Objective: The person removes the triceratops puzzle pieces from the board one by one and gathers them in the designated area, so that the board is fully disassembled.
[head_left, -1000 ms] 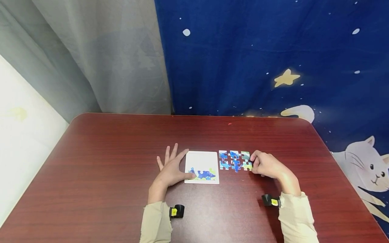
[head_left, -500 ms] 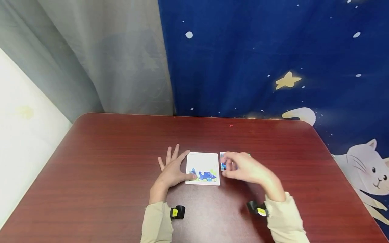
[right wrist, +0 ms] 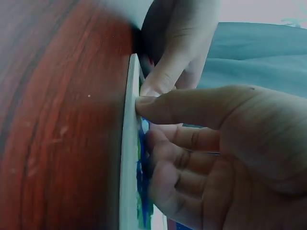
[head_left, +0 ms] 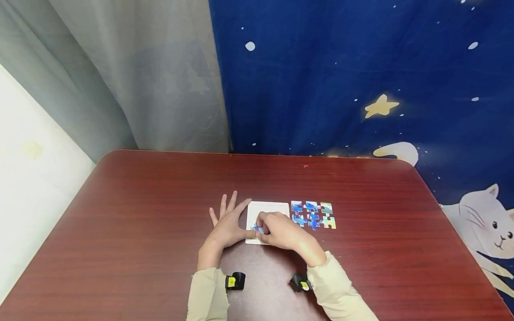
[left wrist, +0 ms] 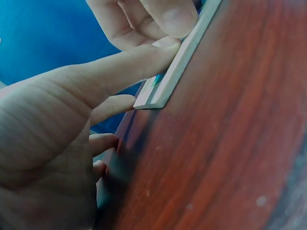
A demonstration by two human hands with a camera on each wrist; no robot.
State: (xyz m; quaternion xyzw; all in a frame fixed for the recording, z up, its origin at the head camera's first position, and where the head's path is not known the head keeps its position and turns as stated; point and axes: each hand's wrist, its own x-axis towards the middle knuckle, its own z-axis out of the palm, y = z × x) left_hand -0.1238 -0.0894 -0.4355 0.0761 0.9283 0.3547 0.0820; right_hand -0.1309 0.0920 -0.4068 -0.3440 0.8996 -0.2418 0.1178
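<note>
A square, white-rimmed puzzle tray [head_left: 268,205] lies on the table, with blue and green puzzle pieces [right wrist: 142,184] along its near side. My left hand [head_left: 226,230] steadies the tray's left side, its thumb pressing the near left corner and the other fingers spread straight. Over the tray's near left part, my right hand [head_left: 284,232] pinches a blue puzzle piece [head_left: 257,228] between thumb and fingertips, close to the left thumb. In the right wrist view the piece [right wrist: 145,125] is mostly hidden by the fingers. The right hand covers much of the tray's near row in the head view.
Several loose puzzle pieces [head_left: 313,219] lie in two rows just right of the tray. The reddish-brown wooden table [head_left: 152,214] extends around both hands, with a grey and blue curtain [head_left: 321,80] behind its far edge.
My right hand has moved left from the right end of the loose pieces, across them, to the tray's near left part. My left hand has stayed at the tray.
</note>
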